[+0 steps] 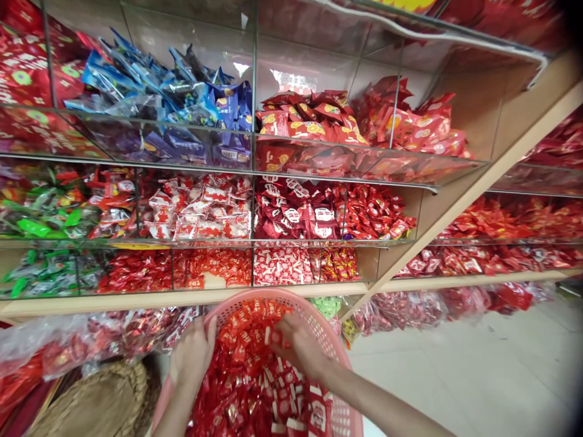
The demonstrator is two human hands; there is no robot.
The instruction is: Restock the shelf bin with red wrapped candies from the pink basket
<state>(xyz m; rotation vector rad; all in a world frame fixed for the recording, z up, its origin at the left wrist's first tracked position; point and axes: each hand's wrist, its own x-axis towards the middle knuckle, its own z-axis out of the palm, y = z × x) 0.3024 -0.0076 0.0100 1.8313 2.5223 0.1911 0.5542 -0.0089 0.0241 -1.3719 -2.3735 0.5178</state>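
A pink plastic basket with a perforated wall stands before me, filled with red and orange wrapped candies. My left hand grips the basket at its left rim, thumb on top. Over the candies inside, my right hand has its fingers curled. A small red-and-white wrapped candy shows at its fingertips; the hand partly hides what lies beneath. Darker red packets fill the near right of the basket.
Clear-walled shelves hold blue packets, red packets and green-wrapped candies. Bagged candies lie along the floor below. A woven basket sits at lower left. Pale floor tiles extend on the right.
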